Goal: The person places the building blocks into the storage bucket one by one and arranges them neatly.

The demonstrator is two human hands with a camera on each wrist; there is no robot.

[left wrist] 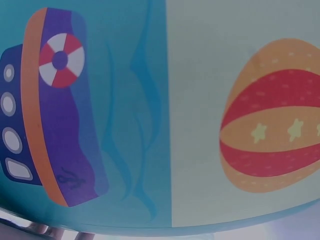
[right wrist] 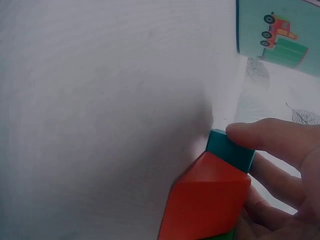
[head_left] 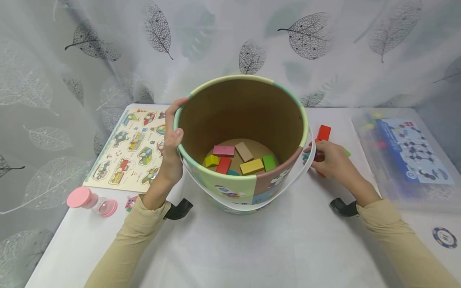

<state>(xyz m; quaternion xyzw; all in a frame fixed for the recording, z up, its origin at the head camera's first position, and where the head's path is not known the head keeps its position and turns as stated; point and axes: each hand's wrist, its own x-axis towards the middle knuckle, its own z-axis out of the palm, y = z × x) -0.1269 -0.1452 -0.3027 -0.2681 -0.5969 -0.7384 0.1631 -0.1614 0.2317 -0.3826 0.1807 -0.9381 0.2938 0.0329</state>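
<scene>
one bucket, assorted blocks inside: was gripped by the left hand. one teal block, beside a red block: was pinched by the right hand.

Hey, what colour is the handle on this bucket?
The handle is white; it shows best in the head view.

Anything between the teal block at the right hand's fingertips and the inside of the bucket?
Yes: the right wall of the bucket. The teal block and right hand are outside it, and in the head view the white handle runs close beside that hand. Nothing visible covers the bucket's open mouth.
</scene>
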